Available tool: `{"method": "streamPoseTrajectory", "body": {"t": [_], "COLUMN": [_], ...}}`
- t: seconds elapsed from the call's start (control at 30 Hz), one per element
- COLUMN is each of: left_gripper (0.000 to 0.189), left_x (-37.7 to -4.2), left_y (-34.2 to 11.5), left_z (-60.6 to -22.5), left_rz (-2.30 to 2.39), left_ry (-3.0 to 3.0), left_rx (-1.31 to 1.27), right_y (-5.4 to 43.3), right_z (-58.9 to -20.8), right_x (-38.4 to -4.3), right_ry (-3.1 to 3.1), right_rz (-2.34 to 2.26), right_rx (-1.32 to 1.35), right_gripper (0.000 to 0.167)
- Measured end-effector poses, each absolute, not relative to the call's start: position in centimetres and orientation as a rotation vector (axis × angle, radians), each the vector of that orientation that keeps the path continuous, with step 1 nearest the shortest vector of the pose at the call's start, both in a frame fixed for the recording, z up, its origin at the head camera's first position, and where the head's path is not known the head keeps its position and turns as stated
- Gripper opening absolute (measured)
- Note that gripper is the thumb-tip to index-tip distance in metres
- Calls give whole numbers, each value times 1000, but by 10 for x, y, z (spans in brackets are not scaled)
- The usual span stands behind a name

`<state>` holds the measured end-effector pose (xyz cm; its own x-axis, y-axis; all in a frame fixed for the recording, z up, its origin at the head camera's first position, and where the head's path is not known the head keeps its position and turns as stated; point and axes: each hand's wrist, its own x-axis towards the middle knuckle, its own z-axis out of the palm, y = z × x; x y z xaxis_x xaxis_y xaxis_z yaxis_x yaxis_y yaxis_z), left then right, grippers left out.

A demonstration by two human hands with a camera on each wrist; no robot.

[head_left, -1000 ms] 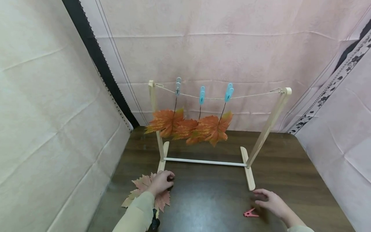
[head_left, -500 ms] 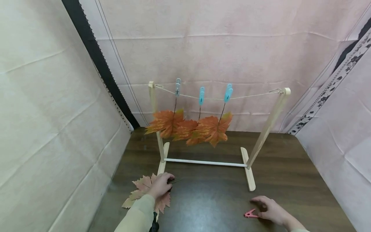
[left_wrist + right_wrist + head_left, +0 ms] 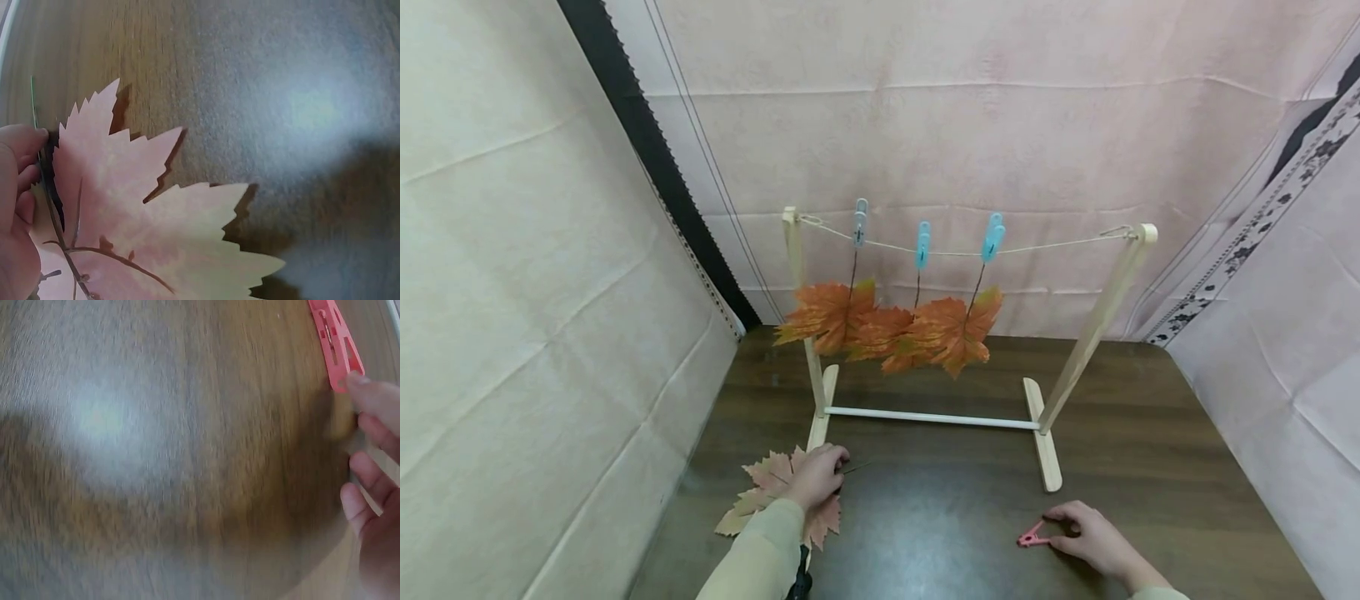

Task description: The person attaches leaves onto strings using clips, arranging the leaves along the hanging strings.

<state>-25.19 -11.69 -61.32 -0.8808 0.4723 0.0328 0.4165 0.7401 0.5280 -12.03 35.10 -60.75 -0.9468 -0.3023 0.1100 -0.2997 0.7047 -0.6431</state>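
My left hand (image 3: 817,479) pinches the thin stem of a pale pink artificial maple leaf (image 3: 767,475) at the front left. In the left wrist view the leaf (image 3: 144,219) spreads over the tabletop, its stem running past my fingertips. Over at the front right, my right hand (image 3: 1093,537) pinches the handle end of a pink clothespin (image 3: 1032,536) between thumb and finger. The right wrist view shows the clothespin (image 3: 337,347) at its upper right, with my thumb on its end.
A wooden rack (image 3: 1093,329) stands behind my hands, a string (image 3: 1052,246) tied between its posts. Blue clothespins (image 3: 922,244) hold orange maple leaves (image 3: 955,333) by their stems on the string. Fabric walls (image 3: 925,150) enclose the dark wooden table (image 3: 925,492).
My right hand has come down to the pink clothespin, taken hold of it and shifted it slightly left. My left hand stays almost still at the leaf, whose stem now shows beyond the fingers.
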Motion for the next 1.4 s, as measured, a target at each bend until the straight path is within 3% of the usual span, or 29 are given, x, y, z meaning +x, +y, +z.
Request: {"method": "streamPoseTrajectory", "body": {"t": [0.17,0.3,0.53,1.07,1.4], "left_gripper": [13,12,15,10,9], "left_x": [-251,-252,-257,-266,-266], "left_y": [-115,-111,-101,-87,-80], "left_z": [-609,-605,-593,-559,-546], "left_rz": [779,748,766,858,1017], "left_ry": [2833,2839,2898,2914,2803], "left_rx": [677,680,712,619,699], "right_y": [342,337,331,321,316], "right_z": [-610,-612,-610,-597,-586], "right_x": [-124,-125,-127,-136,-148], "right_ry": [2863,2911,2841,2751,2776], "right_rz": [-1103,-1075,-1059,-1163,-1195], "right_rx": [-550,-579,-355,108,127], "right_gripper": [41,37,28,36,36]}}
